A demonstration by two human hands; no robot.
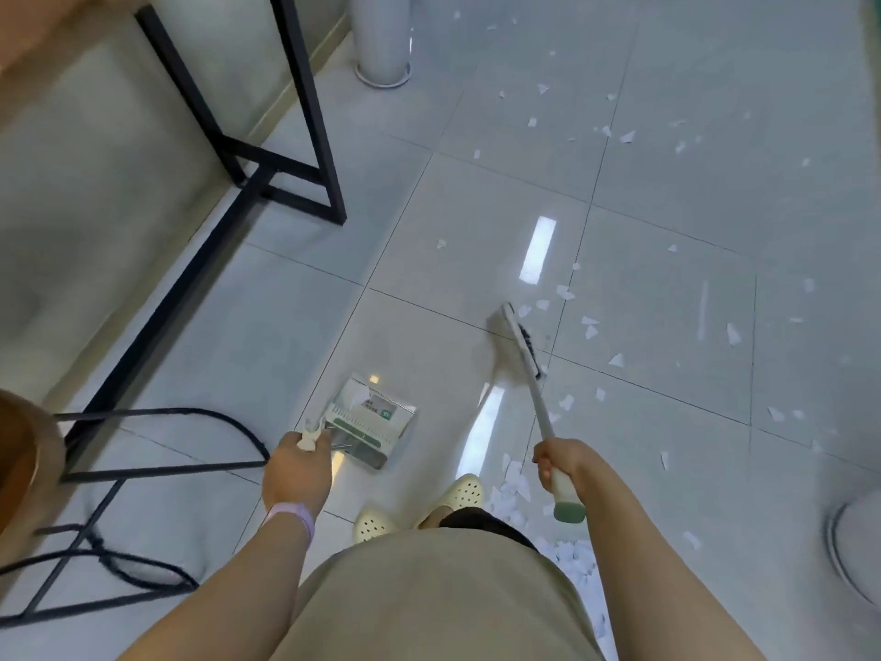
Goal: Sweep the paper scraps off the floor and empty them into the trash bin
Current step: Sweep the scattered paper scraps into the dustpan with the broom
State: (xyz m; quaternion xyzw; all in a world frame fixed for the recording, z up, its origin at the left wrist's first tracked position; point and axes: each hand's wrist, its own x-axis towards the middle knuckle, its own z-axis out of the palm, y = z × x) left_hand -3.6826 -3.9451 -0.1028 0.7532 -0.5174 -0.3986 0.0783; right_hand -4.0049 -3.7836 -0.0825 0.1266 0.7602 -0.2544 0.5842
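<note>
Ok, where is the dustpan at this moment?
In the head view the dustpan sits low on the floor left of centre, held by the left hand, just ahead of the person's shoes and left of the broom head.

1. Looking steeply down from head height, one wide-angle view only.
2. Facing forward over tiled floor (476,221), verticals bowing at the edges.
3. Sitting nearest the forearms and torso, at the bottom edge.

The label on the dustpan (376,412) is too blurred to read.
</note>
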